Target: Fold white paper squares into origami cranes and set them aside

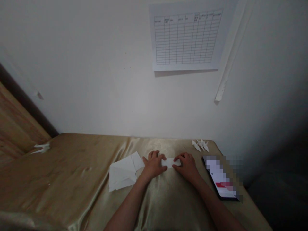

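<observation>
A small white piece of paper (169, 163) lies flat on the gold tablecloth between my two hands. My left hand (155, 164) grips its left end, with thumb and forefinger curled at the edges. At the right end, my right hand (185, 164) holds it the same way, fingers bent. Whether the paper has folds in it is too small to tell. Just left of my left hand lies a loose stack of white paper sheets (122, 171), partly overlapping.
Several folded white paper cranes (200, 145) sit at the table's back right. A phone (221, 178) with a lit, partly blurred screen lies right of my right arm. The gold tablecloth (72, 166) has creases. Behind rises a white wall with a printed table sheet (185, 38).
</observation>
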Demonstrator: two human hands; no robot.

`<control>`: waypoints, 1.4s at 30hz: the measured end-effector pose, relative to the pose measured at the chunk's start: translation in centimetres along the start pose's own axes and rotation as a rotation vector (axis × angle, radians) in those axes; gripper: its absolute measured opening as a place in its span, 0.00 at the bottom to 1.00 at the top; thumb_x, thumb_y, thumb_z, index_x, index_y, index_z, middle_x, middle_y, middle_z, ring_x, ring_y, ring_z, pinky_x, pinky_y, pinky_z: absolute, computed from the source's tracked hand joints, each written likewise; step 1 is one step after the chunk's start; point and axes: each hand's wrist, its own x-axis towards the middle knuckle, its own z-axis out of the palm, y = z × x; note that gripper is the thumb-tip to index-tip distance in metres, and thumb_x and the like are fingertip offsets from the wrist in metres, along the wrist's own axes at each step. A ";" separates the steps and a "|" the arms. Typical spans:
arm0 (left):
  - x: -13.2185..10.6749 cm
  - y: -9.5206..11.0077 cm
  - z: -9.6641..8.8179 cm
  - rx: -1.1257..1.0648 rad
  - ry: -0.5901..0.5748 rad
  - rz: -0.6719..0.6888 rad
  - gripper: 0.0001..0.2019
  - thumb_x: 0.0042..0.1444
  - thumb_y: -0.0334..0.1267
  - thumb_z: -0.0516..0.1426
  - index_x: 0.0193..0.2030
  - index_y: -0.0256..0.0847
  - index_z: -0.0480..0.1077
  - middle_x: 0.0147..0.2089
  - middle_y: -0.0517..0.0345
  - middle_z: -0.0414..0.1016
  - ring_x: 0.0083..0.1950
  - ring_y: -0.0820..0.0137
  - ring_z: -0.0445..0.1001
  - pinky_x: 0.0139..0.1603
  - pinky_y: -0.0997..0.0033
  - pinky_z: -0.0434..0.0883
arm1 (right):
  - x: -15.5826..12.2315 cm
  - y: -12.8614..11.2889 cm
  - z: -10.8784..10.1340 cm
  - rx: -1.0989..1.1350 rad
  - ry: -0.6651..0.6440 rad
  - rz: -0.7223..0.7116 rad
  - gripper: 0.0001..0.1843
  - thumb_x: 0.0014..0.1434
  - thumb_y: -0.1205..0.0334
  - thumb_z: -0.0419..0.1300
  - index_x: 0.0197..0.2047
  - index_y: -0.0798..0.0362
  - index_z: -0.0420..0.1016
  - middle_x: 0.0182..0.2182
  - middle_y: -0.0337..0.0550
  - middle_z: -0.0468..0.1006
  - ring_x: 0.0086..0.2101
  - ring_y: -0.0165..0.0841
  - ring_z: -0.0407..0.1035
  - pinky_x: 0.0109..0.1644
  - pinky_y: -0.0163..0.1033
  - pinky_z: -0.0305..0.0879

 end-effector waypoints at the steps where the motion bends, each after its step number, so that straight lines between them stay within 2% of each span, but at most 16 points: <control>1: 0.1 0.1 0.3 0.004 0.020 -0.007 0.21 0.56 0.50 0.64 0.56 0.55 0.73 0.75 0.50 0.58 0.77 0.45 0.50 0.68 0.18 0.46 | 0.0 -0.1 0.0 -0.004 0.008 -0.002 0.11 0.55 0.54 0.71 0.43 0.42 0.83 0.48 0.45 0.75 0.51 0.44 0.67 0.60 0.48 0.59; 4: 0.4 0.3 1.0 0.019 0.091 -0.008 0.20 0.57 0.54 0.63 0.54 0.52 0.73 0.74 0.48 0.60 0.76 0.46 0.53 0.68 0.18 0.45 | -0.1 -0.3 0.1 -0.011 0.030 0.000 0.13 0.54 0.51 0.72 0.43 0.42 0.83 0.47 0.46 0.75 0.51 0.45 0.67 0.60 0.49 0.59; 7: 0.5 0.3 1.2 0.012 0.088 -0.003 0.21 0.57 0.56 0.63 0.54 0.52 0.73 0.74 0.49 0.60 0.76 0.46 0.53 0.68 0.17 0.45 | -0.1 -0.5 0.2 -0.016 0.033 0.004 0.15 0.54 0.49 0.73 0.43 0.42 0.83 0.47 0.46 0.74 0.51 0.45 0.67 0.60 0.49 0.60; 17: 0.7 -0.2 0.7 -0.002 0.024 -0.015 0.23 0.54 0.54 0.66 0.54 0.53 0.72 0.75 0.52 0.58 0.77 0.46 0.50 0.69 0.18 0.45 | 0.2 -0.1 -0.8 0.065 -0.055 0.043 0.14 0.54 0.58 0.72 0.45 0.40 0.85 0.50 0.45 0.74 0.53 0.43 0.67 0.62 0.47 0.60; 25: 0.6 -0.8 -0.2 -0.038 -0.019 -0.023 0.24 0.51 0.50 0.68 0.54 0.55 0.72 0.76 0.57 0.58 0.77 0.47 0.50 0.72 0.23 0.44 | 0.5 1.0 -2.2 0.113 -0.162 0.083 0.18 0.54 0.62 0.69 0.49 0.41 0.85 0.53 0.47 0.74 0.57 0.44 0.66 0.65 0.47 0.59; 32: 0.7 -2.2 -0.8 -0.062 -0.054 0.003 0.24 0.50 0.44 0.69 0.55 0.58 0.74 0.75 0.60 0.59 0.77 0.48 0.51 0.73 0.28 0.46 | 0.6 2.2 -2.7 0.149 -0.182 0.075 0.20 0.54 0.67 0.66 0.50 0.44 0.85 0.54 0.47 0.74 0.57 0.43 0.66 0.67 0.46 0.58; 38: 0.7 -3.2 -0.9 -0.045 -0.029 0.050 0.25 0.49 0.44 0.69 0.56 0.59 0.75 0.74 0.60 0.62 0.76 0.50 0.55 0.75 0.40 0.51 | 0.2 2.3 -2.6 0.149 -0.167 0.060 0.20 0.55 0.66 0.64 0.49 0.44 0.85 0.54 0.47 0.73 0.57 0.42 0.66 0.67 0.48 0.58; 42: 0.7 -2.4 -0.5 -0.040 -0.023 0.014 0.27 0.47 0.45 0.70 0.57 0.57 0.74 0.74 0.56 0.61 0.76 0.48 0.54 0.74 0.36 0.49 | 0.0 1.7 -2.2 0.113 -0.136 0.064 0.17 0.55 0.65 0.64 0.48 0.45 0.85 0.54 0.47 0.73 0.57 0.43 0.65 0.66 0.47 0.58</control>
